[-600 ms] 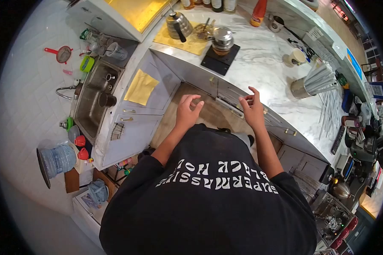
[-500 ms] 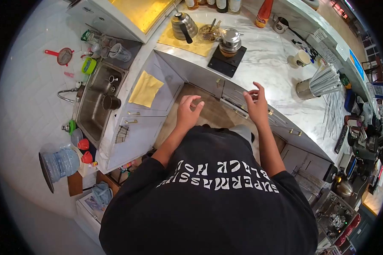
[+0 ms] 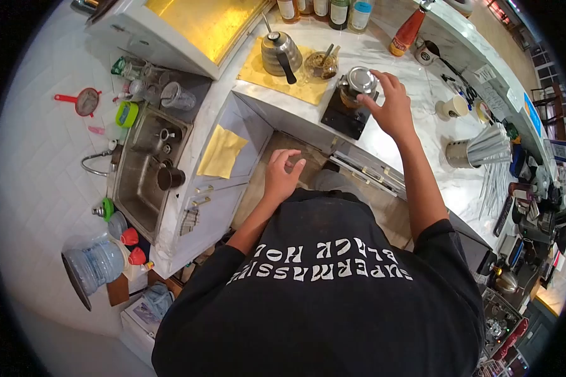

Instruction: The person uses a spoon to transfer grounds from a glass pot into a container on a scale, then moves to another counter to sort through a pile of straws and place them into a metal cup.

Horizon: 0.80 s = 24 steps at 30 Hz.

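Observation:
My right hand [image 3: 393,107] is at a lidded metal coffee dripper [image 3: 361,80], its thumb against the near side and its fingers at the right rim. The dripper sits on a small glass [image 3: 349,99] with dark liquid, partly hidden by it and my thumb. Under the glass lies a black scale [image 3: 344,119] on the marble counter. My left hand [image 3: 283,176] hovers in front of my shirt, over the floor, fingers curled with a gap to the thumb and nothing in it. A gooseneck kettle [image 3: 279,53] and a glass bowl with spoons [image 3: 321,64] stand left of the dripper.
A yellow cloth [image 3: 308,92] lies under the kettle; another cloth [image 3: 221,152] hangs over the cabinet edge. The sink [image 3: 146,185] is at left. Right on the counter are a paper cup [image 3: 453,107], a tin of straws [image 3: 462,154] and a red bottle [image 3: 410,30].
My right hand has moved forward from above the drawers to the dripper. My left hand stays in nearly the same place. The camera view has shifted closer to the counter.

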Tool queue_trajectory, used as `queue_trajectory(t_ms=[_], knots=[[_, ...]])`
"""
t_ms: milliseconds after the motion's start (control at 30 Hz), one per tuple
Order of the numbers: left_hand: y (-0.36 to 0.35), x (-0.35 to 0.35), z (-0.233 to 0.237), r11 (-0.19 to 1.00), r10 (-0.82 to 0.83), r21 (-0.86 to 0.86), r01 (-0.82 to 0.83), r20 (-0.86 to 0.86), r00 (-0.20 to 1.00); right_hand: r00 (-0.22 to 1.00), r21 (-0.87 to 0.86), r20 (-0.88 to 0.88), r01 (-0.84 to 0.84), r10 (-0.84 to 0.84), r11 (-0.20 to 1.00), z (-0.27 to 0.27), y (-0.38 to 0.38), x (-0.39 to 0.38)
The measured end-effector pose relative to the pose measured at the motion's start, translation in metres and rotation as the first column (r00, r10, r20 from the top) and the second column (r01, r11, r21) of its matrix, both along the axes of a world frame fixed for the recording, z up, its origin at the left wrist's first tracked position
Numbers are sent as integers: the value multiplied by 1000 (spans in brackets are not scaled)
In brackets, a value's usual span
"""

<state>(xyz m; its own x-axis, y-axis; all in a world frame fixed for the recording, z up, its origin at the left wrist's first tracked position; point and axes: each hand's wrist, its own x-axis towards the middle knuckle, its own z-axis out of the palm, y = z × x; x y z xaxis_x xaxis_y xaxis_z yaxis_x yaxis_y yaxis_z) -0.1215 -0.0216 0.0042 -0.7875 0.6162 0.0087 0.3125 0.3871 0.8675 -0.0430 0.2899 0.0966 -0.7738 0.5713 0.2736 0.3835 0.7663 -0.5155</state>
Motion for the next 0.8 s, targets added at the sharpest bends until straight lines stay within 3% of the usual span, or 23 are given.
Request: queue_trajectory(t_ms=[167,300,433,633,800], knots=[[20,-35,4,999,-10,-31,9,-39,999,973,43,227,-48,37,998,-2,12,-30],[49,-46,4,1000,20,-10,-20,-6,1000,972,12,212,-104,99,995,-11,24,-37],[71,-46,-4,1000,1,9,-2,25,1000,976,-18,170,-136,137,991,-10,28,-36],[93,-61,-4,998,-61,-25,61,-24,998,993,-195,55,-95,108,976,1,35,-28],[110,-69,2,998,-53,-19,52,-13,999,955,-422,-244,54,-171,905,-14,55,-3]])
